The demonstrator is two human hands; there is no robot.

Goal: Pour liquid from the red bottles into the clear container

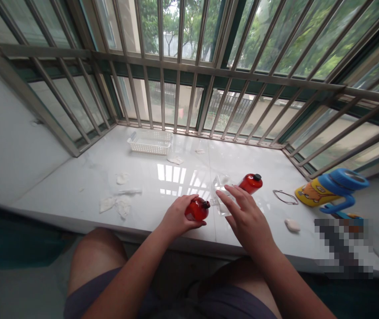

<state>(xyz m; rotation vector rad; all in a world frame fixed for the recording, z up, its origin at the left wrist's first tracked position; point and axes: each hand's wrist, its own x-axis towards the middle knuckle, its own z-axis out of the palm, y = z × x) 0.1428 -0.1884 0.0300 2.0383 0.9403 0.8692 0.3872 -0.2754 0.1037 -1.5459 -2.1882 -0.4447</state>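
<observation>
My left hand is wrapped round a small red bottle with a dark, narrow neck, its top tilted to the right. My right hand has its fingers stretched apart beside a clear plastic piece, perhaps a pack or container. Whether the fingertips touch that plastic I cannot tell. Just beyond the right hand is a second red bottle with a black cap, partly hidden by the fingers.
On the white sill are a white perforated basket, crumpled tissues, a thin cord loop, a pale lump and a blue-yellow flask. A blurred-out item lies at right. Metal bars close off the back.
</observation>
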